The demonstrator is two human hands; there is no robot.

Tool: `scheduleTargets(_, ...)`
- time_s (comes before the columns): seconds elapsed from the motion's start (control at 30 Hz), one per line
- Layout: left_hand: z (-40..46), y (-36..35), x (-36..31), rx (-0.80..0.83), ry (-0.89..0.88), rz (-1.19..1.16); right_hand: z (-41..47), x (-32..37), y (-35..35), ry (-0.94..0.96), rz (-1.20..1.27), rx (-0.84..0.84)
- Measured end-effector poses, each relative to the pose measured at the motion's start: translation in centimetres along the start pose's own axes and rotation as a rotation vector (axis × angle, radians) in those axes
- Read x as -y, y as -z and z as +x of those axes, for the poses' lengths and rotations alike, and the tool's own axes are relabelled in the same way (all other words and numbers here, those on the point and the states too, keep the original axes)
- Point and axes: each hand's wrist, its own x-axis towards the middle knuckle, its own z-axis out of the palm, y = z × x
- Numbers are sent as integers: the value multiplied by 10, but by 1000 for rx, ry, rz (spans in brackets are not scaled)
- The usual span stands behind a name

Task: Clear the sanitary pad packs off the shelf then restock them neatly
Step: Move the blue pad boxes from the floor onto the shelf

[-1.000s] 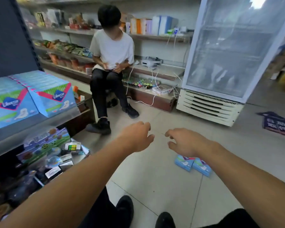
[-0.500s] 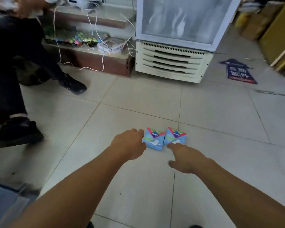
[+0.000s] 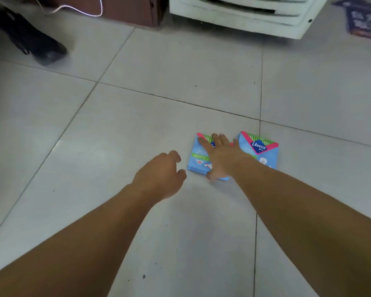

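Head view: I look down on a floor [image 3: 137, 125] of large, pale, glossy square tiles divided by thin dark grout lines. At the top edge stands the white slatted base of a cooler [image 3: 240, 16], with a dark brown plinth [image 3: 124, 9] to its left, a white cable [image 3: 81, 11] looping before the plinth, and a dark printed floor mat [image 3: 366, 20] at the top right. A blurred black shoe [image 3: 45, 50] of another person rests on the tiles at the upper left. Two flat, squarish packs in smooth blue film with pink and green-striped top bands lie side by side on the floor near the tile junction, nothing standing between them and my arms. The right pack [image 3: 263, 153] shows its Libresse logo upright to me, its banded top edge pointing away towards the cooler. The left pack [image 3: 198, 159] lies the same way, half covered by my right hand [image 3: 221, 159], which rests flat on it with fingers straight and spread. My left hand [image 3: 161, 174] hovers just beside that pack, fingers loosely curled, holding nothing.
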Motion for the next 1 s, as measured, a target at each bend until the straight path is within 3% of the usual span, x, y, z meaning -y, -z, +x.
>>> scheduleTargets(0.3, -19, 29, 1, 88, -2, 13, -71, 25, 7, 202, 100, -152)
scheduleTargets(0.47, -82, 91, -9, 147, 10, -290, -145, 41, 93, 325, 130, -360)
scheduleTargets(0.67, -217, 174, -14, -1, 11, -563, -259, 75, 195, 440, 96, -416)
scheduleTargets(0.9, -378, 248, 25, -316, 8, -506, -380, 137, 257, 395, 262, -469)
scheduleTargets(1.0, -442, 262, 50, -450, 21, -530, -418, 166, 266, 364, 217, -426)
